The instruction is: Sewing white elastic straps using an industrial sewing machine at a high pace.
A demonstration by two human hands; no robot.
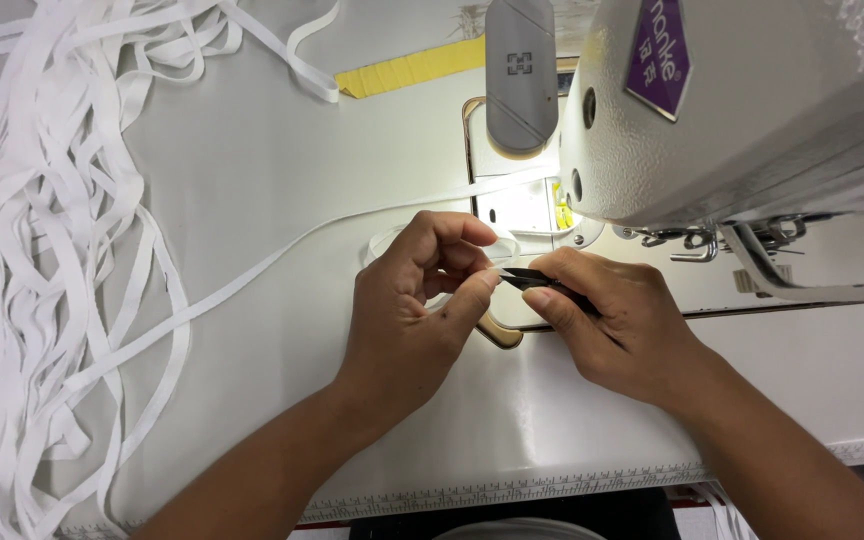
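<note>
Two hands meet just before the one cream-white sewing machine [752, 110]: the left hand [412, 310] pinches one narrow white elastic strip [252, 270], the right hand [612, 320] grips one small black thread snip [537, 282]. One heaped tangle of white strips [42, 250] covers the pale table [252, 140] at left.

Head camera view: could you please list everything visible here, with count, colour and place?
Sewing machine: one, off-white, upper right, standing on the table.
Table: one, pale grey-white, across the whole view.
Elastic tape pile: one tangled heap, white, left side.
Tape strand: one, white, running from the pile toward the hands.
Yellow tape strip: one, yellow, top centre on the table.
Thread snips: one pair, dark, between the hands.
Ruler strip: one, white with marks, along the table's near edge.
Left hand: pinching the tape end.
Right hand: gripping the thread snips.
</note>
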